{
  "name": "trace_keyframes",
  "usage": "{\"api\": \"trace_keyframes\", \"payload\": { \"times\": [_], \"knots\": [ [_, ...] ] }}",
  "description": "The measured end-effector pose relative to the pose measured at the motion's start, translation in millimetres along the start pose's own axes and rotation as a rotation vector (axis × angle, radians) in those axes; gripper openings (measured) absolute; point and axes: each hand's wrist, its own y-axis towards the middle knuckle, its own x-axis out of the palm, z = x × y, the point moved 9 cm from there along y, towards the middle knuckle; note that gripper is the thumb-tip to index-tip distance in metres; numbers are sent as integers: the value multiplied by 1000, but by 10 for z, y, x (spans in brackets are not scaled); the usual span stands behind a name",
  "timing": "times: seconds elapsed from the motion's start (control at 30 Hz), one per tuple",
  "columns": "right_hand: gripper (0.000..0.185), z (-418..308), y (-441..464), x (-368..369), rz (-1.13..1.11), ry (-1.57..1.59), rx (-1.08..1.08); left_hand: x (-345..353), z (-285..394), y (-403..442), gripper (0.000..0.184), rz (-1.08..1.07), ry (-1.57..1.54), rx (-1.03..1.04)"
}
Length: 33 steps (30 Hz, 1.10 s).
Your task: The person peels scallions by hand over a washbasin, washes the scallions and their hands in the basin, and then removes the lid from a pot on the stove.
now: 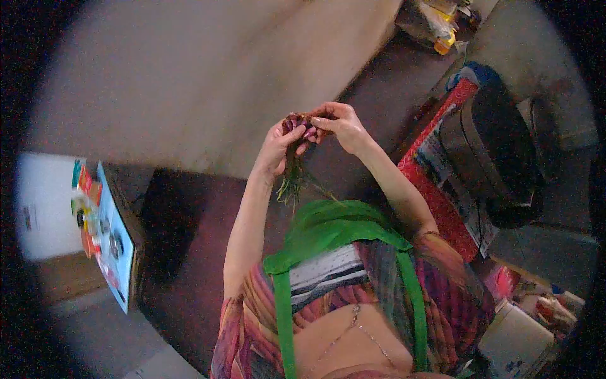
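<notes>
A small bunch of purplish-red onions (294,124) with green stalks (290,181) is held up above my lap. My left hand (276,148) is closed around the bunch, its thumb lying across the bulbs, and the stalks hang down below it. My right hand (343,125) meets it from the other side. Its thumb and bent fingers pinch at the bulb end, though exactly what lies between those fingertips is too small to make out. A green apron (341,221) is beneath the hands.
On the left, a low table with a light-blue top (118,243) bears jars and packets. To the right are a dark bag (486,148) and a red patterned cloth (435,205). A yellow-capped item (444,43) lies at the upper right, and a pale box (517,338) at the lower right.
</notes>
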Motion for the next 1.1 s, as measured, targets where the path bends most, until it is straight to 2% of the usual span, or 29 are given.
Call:
{"api": "trace_keyframes", "payload": {
  "times": [0.1, 0.13, 0.2, 0.33, 0.47, 0.53, 0.67, 0.73, 0.87, 0.93, 0.97, 1.03, 1.1],
  "knots": [
    [10, -221, 312, -386, 71, -110, -89, 59, 51, 544, 16, 13, 19, -48],
    [10, -57, -582, 454, 124, -230, -112, 33, 4, -621, 16, -42, -11, -59],
    [10, -99, -936, 761, 224, -343, -131, 66, 34, -976, 14, -129, 66, -41],
    [11, -101, -957, 715, 478, -636, -189, 44, 65, -732, 13, -258, 184, -79],
    [12, -124, -1115, 774, 728, -693, -280, 31, -60, -568, 11, -351, 145, -126],
    [12, -152, -1152, 952, 780, -956, -373, -31, -56, -571, 12, -443, 106, -114],
    [11, 12, -1275, 833, 861, -777, -216, 46, -251, -510, 13, -543, 144, -164],
    [9, -37, -1331, 865, 958, -1079, -397, 44, -254, -521, 15, -554, 142, -170],
    [8, 103, -1487, 942, 969, -882, -317, 28, -158, -756, 16, -622, 279, -263],
    [9, 397, -1463, 917, 852, -585, -176, -18, -209, -869, 19, -636, 294, -434],
    [9, 476, -1543, 1041, 873, -577, -176, -99, -218, -959, 19, -651, 302, -447],
    [8, 775, -1599, 1332, 743, -130, -201, -200, -261, -1219, 19, -787, 164, -495],
    [8, 597, -1515, 828, 741, -41, -239, 171, -329, -753, 20, -789, 183, -513]
  ]
}}
